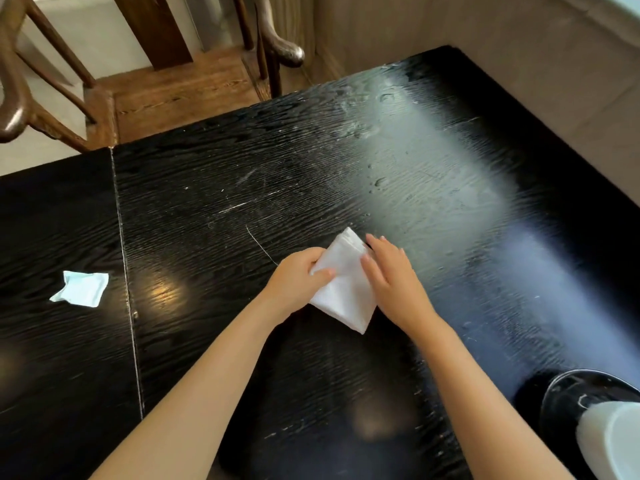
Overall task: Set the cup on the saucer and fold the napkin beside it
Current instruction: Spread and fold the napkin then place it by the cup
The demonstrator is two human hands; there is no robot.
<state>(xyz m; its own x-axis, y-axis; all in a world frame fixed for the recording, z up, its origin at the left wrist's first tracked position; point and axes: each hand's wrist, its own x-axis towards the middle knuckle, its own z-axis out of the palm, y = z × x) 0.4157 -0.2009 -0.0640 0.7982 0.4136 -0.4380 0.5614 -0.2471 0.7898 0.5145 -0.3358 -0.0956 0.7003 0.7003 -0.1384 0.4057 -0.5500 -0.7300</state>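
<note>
On the grainy black table (242,161), left hand (297,279) pinches a folded napkin (346,294).

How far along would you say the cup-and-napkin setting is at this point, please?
Done: the white cup appears to sit on the dark saucer at lower right. In hand: the left hand grips the napkin while the right hand presses it flat. Left: finish the fold and lay it beside the saucer.

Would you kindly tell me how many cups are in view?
1: a white cup on the dark saucer at the lower right, cut off by the frame; others may lie out of view.
</note>
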